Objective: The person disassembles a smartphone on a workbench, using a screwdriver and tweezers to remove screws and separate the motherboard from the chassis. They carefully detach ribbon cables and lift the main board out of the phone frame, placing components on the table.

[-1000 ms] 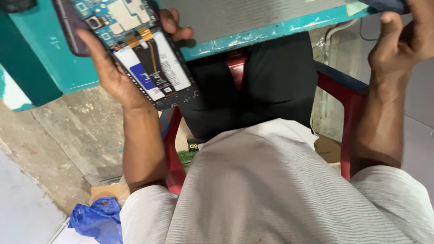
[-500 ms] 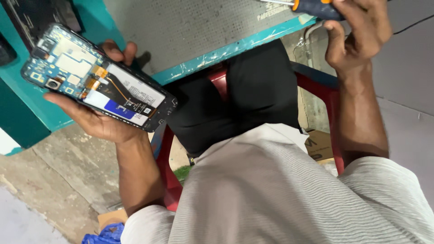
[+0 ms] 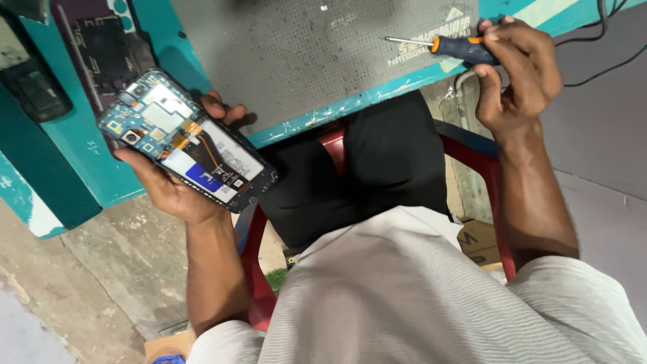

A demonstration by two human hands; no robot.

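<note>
My left hand (image 3: 176, 182) holds an opened smartphone (image 3: 187, 140) with its back off, so the circuit board, flex cables and battery show. It hovers over the teal table's front edge. My right hand (image 3: 515, 71) grips a small screwdriver (image 3: 441, 46) with an orange and black handle. Its metal tip points left over the grey perforated work mat (image 3: 317, 61).
The teal table (image 3: 81, 148) carries the grey mat, a removed phone back panel (image 3: 101, 47) and a dark device (image 3: 30, 87) at the far left. A black cable (image 3: 606, 40) runs at the upper right. I sit on a red chair (image 3: 485, 162) above a concrete floor.
The view has tilted down toward the table. My left hand has brought the phone lower and further right. My right hand with the screwdriver has come down fully into view over the mat.
</note>
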